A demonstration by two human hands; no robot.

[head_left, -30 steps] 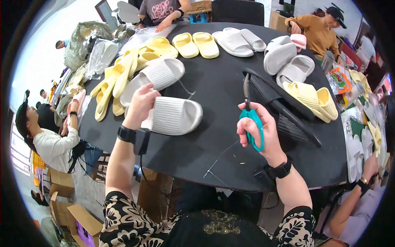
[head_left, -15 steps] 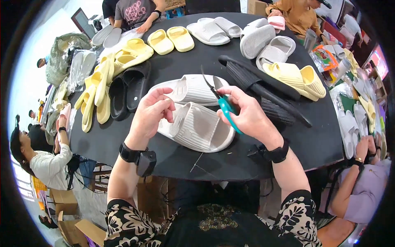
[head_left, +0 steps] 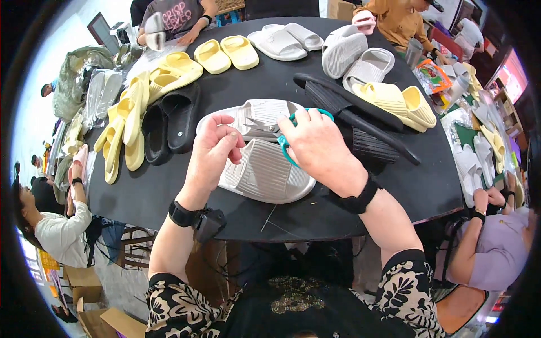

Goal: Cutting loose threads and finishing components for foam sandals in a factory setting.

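My right hand (head_left: 322, 151) grips a pair of scissors (head_left: 275, 129) by the teal handles. The blades stand apart and point left toward my left hand (head_left: 213, 147). On that hand the thumb and forefinger are pinched together; whatever may be between them is too small to make out. Below both hands a pair of pale grey ribbed slide slippers lies on the black table (head_left: 169, 200). The nearer slipper (head_left: 265, 172) is partly behind my left fingers. The farther slipper (head_left: 270, 108) is partly covered by the scissors and my hands.
Black slippers (head_left: 179, 115) lie to the left, with yellow slippers (head_left: 127, 115) beyond them. Large black slippers (head_left: 360, 115) sit close to my right hand. More yellow and grey pairs line the far side. Co-workers handle slippers around the table. A thin thread (head_left: 269, 218) lies near the front edge.
My right hand has turned the scissors from pointing up and away to pointing left, bringing the blades near my left hand. My left hand keeps its pinch. A co-worker at the back has lifted a slipper.
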